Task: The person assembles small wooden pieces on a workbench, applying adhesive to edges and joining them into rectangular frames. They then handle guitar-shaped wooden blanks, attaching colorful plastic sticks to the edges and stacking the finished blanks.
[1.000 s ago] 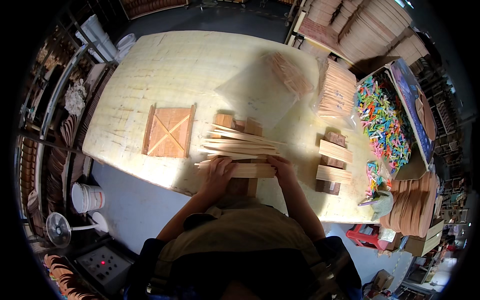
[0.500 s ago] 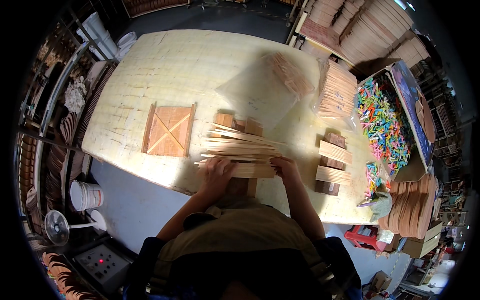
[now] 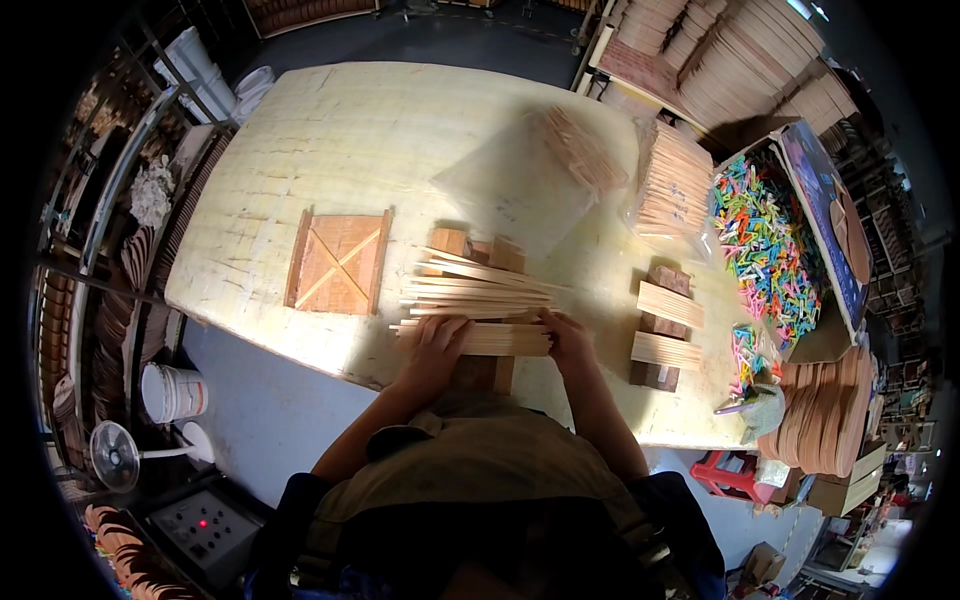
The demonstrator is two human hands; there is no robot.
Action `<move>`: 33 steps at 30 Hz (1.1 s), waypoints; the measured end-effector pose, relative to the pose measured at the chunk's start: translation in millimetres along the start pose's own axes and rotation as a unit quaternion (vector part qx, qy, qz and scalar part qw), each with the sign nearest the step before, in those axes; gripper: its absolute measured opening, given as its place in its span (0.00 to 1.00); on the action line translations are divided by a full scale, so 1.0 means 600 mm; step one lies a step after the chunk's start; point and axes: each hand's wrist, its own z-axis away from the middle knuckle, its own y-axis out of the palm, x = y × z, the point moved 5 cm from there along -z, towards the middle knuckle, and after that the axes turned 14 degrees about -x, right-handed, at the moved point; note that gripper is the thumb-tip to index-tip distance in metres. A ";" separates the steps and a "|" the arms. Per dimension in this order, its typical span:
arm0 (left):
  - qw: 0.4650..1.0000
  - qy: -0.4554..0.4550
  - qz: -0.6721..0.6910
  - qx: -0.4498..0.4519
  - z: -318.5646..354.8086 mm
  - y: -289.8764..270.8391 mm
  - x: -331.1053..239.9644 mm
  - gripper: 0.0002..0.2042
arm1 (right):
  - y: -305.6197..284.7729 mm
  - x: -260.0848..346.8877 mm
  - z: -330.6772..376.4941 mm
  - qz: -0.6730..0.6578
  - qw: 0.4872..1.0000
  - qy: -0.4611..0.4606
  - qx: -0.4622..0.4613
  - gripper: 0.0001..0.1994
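A bundle of thin wooden slats lies across small wooden blocks near the front edge of the pale worktable. My left hand rests on the nearest slats at their left end. At the right end of the same slats sits my right hand, its fingers on them. Both hands press the front slats from either side. A finished square wooden frame with crossed diagonals lies flat to the left of the bundle.
Two slat stacks on blocks sit to the right. Behind them lie bagged wooden sticks and a box of coloured pieces. Stacked round wooden boards stand at the right edge. A white bucket and a fan are on the floor.
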 end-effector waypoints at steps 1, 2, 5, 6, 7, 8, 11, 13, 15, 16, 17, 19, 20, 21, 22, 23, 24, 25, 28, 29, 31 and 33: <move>1.000 -0.005 -0.001 0.007 0.003 0.002 0.002 0.26 | -0.003 -0.003 -0.004 0.009 1.000 -0.011 -0.003 0.11; 1.000 -0.010 -0.003 0.013 0.004 0.004 0.004 0.27 | -0.006 -0.006 -0.008 0.018 1.000 -0.022 -0.005 0.12; 1.000 -0.016 -0.018 0.013 0.004 0.003 0.002 0.27 | -0.006 0.004 0.005 0.039 0.999 -0.011 -0.030 0.10; 0.999 -0.007 -0.031 0.013 0.004 0.004 0.001 0.26 | -0.005 0.006 0.009 0.047 0.998 -0.013 -0.033 0.09; 0.999 0.001 -0.045 0.014 0.005 0.007 0.003 0.26 | -0.003 0.008 0.012 0.056 0.998 -0.016 -0.036 0.07; 0.998 0.010 -0.058 0.015 0.006 0.008 0.003 0.25 | -0.003 0.009 0.014 0.065 0.997 -0.018 -0.039 0.06; 0.999 0.015 -0.042 0.031 0.000 0.004 -0.001 0.26 | -0.010 -0.010 -0.007 0.027 1.000 -0.006 -0.003 0.07; 0.999 0.001 -0.021 0.044 0.004 0.001 -0.001 0.26 | -0.011 -0.015 -0.002 0.039 0.999 0.019 0.003 0.07; 0.999 -0.006 -0.002 0.050 0.004 -0.004 -0.002 0.26 | -0.007 -0.019 0.001 0.029 0.998 0.042 0.022 0.07; 0.999 -0.006 0.006 0.049 0.002 -0.007 -0.004 0.27 | -0.002 -0.020 0.001 0.013 0.998 0.053 0.039 0.06; 0.999 -0.006 0.015 0.048 0.002 -0.009 -0.004 0.28 | 0.004 -0.021 0.001 -0.003 0.996 0.064 0.057 0.06; 0.999 0.003 0.011 0.048 0.001 -0.005 0.001 0.28 | 0.009 -0.014 -0.007 -0.028 0.997 0.049 0.060 0.08; 0.999 0.008 0.009 0.048 0.002 -0.003 0.003 0.28 | 0.011 -0.010 -0.012 -0.041 0.996 0.041 0.062 0.09; 0.999 0.015 0.003 0.052 0.001 -0.002 0.003 0.28 | 0.009 -0.010 -0.022 -0.032 0.998 0.022 0.056 0.09; 0.998 0.022 -0.003 0.056 -0.001 -0.002 0.003 0.28 | 0.007 -0.010 -0.031 -0.024 0.998 0.002 0.050 0.09; 0.998 0.029 -0.009 0.060 -0.002 -0.001 0.003 0.28 | 0.004 -0.010 -0.040 -0.016 0.999 -0.018 0.043 0.09; 0.998 0.024 -0.010 0.056 0.001 0.000 0.004 0.28 | 0.007 -0.007 -0.038 -0.011 0.999 -0.016 0.039 0.09; 0.998 0.020 -0.011 0.053 0.003 0.001 0.005 0.28 | 0.011 -0.006 -0.037 -0.007 0.999 -0.014 0.036 0.09; 0.999 0.007 -0.002 0.037 0.009 0.010 0.010 0.27 | 0.018 -0.006 -0.006 -0.045 0.998 0.018 0.040 0.12; 1.000 0.003 0.004 0.031 0.010 0.013 0.012 0.27 | 0.015 -0.007 0.002 -0.066 0.996 0.033 0.043 0.13; 0.998 0.012 -0.014 0.054 0.001 0.006 -0.001 0.28 | -0.007 -0.029 0.001 -0.023 0.993 -0.086 0.078 0.16; 0.996 0.013 -0.037 0.074 -0.001 -0.002 -0.012 0.28 | -0.029 -0.053 0.013 -0.050 0.988 -0.079 0.122 0.18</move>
